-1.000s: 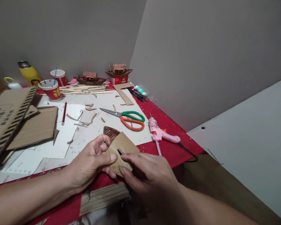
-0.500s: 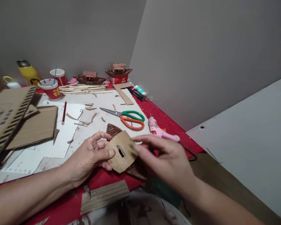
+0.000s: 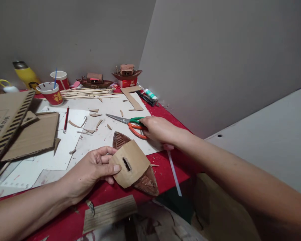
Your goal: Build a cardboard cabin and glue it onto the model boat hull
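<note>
My left hand [image 3: 94,169] pinches a piece of cardboard [image 3: 136,160] by its left edge, thumb on top. A small dark slot with ragged edges is cut through the piece. Behind and below it lies a brown model boat hull [image 3: 148,183], whose two pointed ends show past the cardboard while its middle is hidden. Farther back, my right hand [image 3: 159,129] has its fingers closed over the handles of the scissors [image 3: 122,118], one green and one orange. The blades lie on the white sheet, pointing left.
Cardboard scraps [image 3: 99,125] litter the white sheet, with a pencil [image 3: 66,119] and larger cardboard [image 3: 32,137] to the left. Paper cups [image 3: 50,93], sticks [image 3: 90,92] and finished model boats [image 3: 127,72] stand behind. A glue stick [image 3: 174,172] juts over the table edge; striped cardboard [image 3: 110,212] lies in front.
My right hand has left the cardboard and moved back to the scissors' handles. The left hand still holds the cardboard, and more of the hull's near end shows.
</note>
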`<state>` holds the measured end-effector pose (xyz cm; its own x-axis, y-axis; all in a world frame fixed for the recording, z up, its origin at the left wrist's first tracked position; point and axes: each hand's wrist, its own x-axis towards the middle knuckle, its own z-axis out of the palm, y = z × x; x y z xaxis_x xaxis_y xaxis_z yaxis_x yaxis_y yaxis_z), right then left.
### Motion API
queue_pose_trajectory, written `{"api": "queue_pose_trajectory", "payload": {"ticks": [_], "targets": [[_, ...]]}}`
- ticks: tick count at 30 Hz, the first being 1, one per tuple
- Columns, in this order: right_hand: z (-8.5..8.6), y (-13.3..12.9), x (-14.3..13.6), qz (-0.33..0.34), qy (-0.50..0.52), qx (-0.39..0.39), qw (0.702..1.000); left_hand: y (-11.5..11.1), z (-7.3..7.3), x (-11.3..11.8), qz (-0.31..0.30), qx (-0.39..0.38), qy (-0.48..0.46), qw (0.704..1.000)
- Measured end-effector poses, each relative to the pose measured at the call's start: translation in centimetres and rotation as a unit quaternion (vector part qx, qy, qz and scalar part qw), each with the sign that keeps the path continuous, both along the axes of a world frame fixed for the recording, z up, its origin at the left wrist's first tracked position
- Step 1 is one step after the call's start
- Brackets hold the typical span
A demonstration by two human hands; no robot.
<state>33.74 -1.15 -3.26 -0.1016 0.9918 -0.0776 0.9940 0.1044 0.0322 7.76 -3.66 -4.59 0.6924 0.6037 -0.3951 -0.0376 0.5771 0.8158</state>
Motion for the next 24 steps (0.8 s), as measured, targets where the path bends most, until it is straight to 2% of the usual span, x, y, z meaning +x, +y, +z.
{"api": "queue_pose_trajectory", "payload": {"ticks": [4,7,11,13,14,15,17,21,24], "targets": [[0.2,1.3,-0.3,-0.003,-0.023,-0.024,0.999,0.0,0.1,-0.1,-0.023,-0.014,0.015,1.0],[1.3,1.7,-0.4,-0.016,-0.034,-0.029,0.999,-0.1,0.3,-0.2,-0.056,-0.014,0.025,0.998],[3.2,0.4,0.2,-0.039,-0.03,0.007,0.999,-0.2,0.4,-0.3,-0.083,-0.019,0.024,0.996],[4.0,-1.5,0.7,-0.042,0.016,0.023,0.999,-0.3,0.4,-0.4,-0.092,-0.025,0.016,0.995],[4.3,-2.7,0.9,-0.039,0.1,0.03,0.994,-0.4,0.3,-0.4,-0.093,-0.028,0.012,0.995],[4.5,-4.1,1.1,-0.034,0.199,0.024,0.979,-0.4,0.3,-0.4,-0.091,-0.03,0.008,0.995],[4.8,-7.3,1.2,-0.014,0.318,0.025,0.948,-0.5,0.2,-0.4,-0.077,-0.032,0.001,0.997],[4.8,-13.3,1.3,-0.049,0.344,0.034,0.937,-0.5,0.3,-0.5,-0.032,-0.026,-0.009,0.999],[4.9,-16.0,1.3,-0.053,0.334,-0.037,0.94,-0.2,0.7,-0.6,-0.001,-0.005,-0.005,1.0]]}}
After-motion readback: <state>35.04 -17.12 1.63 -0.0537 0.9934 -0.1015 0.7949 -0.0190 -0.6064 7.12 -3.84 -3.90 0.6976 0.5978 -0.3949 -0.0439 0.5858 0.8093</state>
